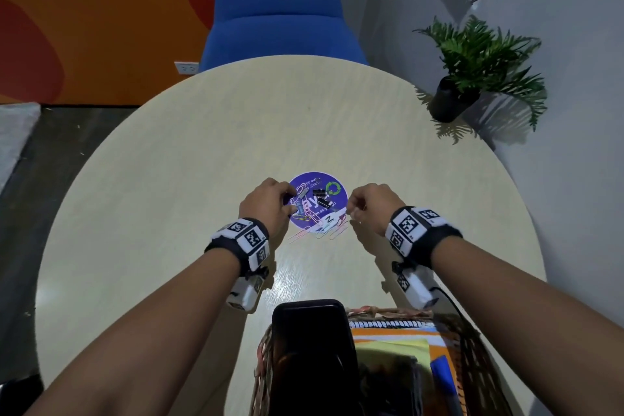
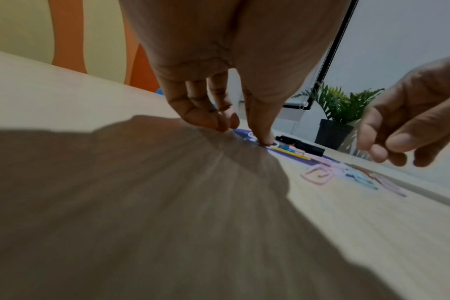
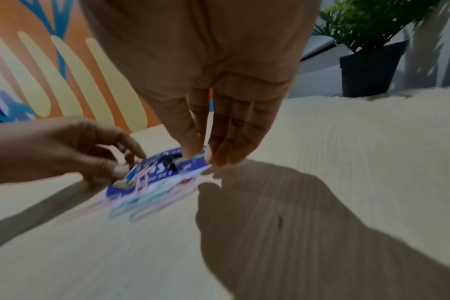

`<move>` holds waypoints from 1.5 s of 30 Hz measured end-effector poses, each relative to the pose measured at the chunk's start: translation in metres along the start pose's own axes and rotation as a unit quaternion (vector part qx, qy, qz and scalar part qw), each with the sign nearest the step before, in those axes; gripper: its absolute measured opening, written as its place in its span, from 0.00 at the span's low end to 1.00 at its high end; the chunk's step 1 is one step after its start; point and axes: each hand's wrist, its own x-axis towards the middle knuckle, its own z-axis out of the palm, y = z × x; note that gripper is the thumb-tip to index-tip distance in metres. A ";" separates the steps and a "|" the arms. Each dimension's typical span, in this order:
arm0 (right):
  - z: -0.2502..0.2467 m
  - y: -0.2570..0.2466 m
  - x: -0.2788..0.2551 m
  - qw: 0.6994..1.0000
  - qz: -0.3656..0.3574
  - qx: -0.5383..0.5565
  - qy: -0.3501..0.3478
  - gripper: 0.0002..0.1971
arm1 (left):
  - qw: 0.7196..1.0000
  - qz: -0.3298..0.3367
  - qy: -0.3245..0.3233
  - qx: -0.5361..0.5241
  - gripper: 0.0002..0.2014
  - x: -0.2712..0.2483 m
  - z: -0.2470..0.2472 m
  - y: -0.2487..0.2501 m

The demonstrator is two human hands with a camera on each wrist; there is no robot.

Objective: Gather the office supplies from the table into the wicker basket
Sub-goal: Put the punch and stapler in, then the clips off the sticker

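A round purple disc [image 1: 337, 203] lies mid-table with black binder clips [image 1: 320, 197] on it. Pastel paper clips [image 1: 324, 230] spill over its near edge. My left hand [image 1: 292, 203] is at the disc's left side; in the left wrist view its thumb [image 2: 266, 140] presses down among the clips and the fingers [image 2: 219, 121] touch the table. At the disc's right edge my right hand [image 1: 351, 211] points its fingers [image 3: 219, 150] down, and they hold nothing I can see. The wicker basket [image 1: 472, 341] sits at the near edge with a notebook and sticky notes inside.
A black potted plant [image 1: 452, 101] stands at the table's far right edge. A blue chair [image 1: 277, 17] is behind the table. A black device [image 1: 310, 348] blocks part of the basket's left side. Bare light-wood table [image 1: 202, 162] spreads around the disc.
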 end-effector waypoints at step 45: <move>-0.044 0.037 -0.195 0.976 -0.173 -0.007 -0.129 0.11 | 0.936 0.313 -0.148 0.060 0.18 -0.235 -0.070 0.125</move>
